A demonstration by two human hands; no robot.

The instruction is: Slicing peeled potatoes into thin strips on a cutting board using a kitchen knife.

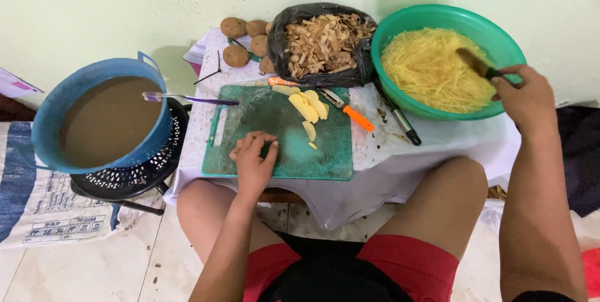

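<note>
Green plastic bowl (400,27), at 1 o'clock, heaped w/ pale yellow potato strips (428,67). Right hand (528,99) closed round a dark-handled knife (476,63), blade over the strips. Left hand (253,161) fingers curled, pressed on green cutting board (312,158) at centre; cannot tell if it holds anything. Potato slices (307,109) on board, 12 o'clock of left hand. Orange-handled peeler (350,111) at board's edge. Black bag of peelings (322,42) + whole potatoes (240,39) at 12. Blue tub (53,108) of brown water at 9. Surface: low table, white cloth (387,177); pale green wall (125,2), tiled floor
</note>
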